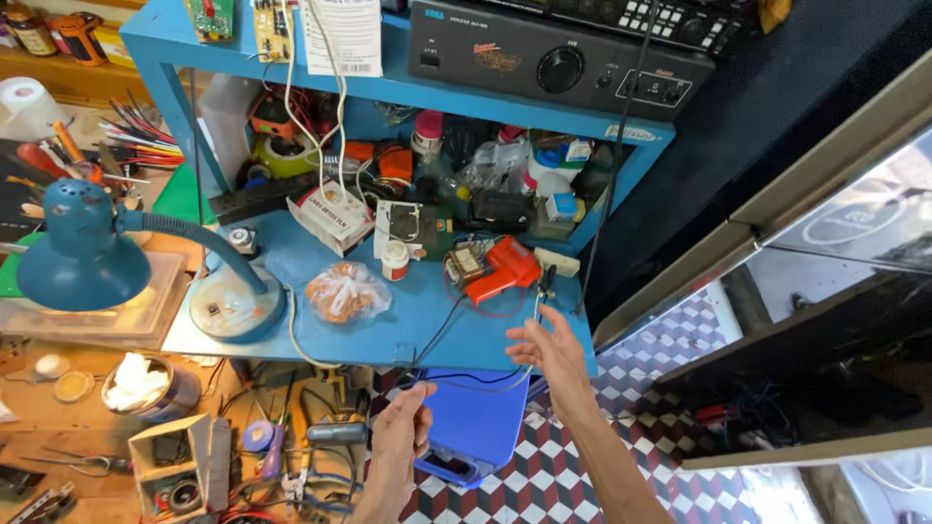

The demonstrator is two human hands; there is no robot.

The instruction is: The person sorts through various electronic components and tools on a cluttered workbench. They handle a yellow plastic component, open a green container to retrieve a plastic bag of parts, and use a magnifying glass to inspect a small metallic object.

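Observation:
My left hand [400,435] is low in the middle, fingers pinched on a thin black wire [456,376] that runs across toward my right hand. My right hand [546,347] is raised at the front edge of the blue workbench [427,320], thumb and fingers closed on the same thin wire [537,309], which rises from it toward an orange soldering gun [503,270] lying on the bench. A blue plastic stool [474,422] stands below, between my two forearms.
A blue desk lamp [87,254] stands at the bench's left. A plastic bag of orange bits [346,292], a small white jar [394,260] and a box [331,213] lie on the bench. A black amplifier [553,60] sits on the upper shelf. Tools litter the wooden table [58,417] at left.

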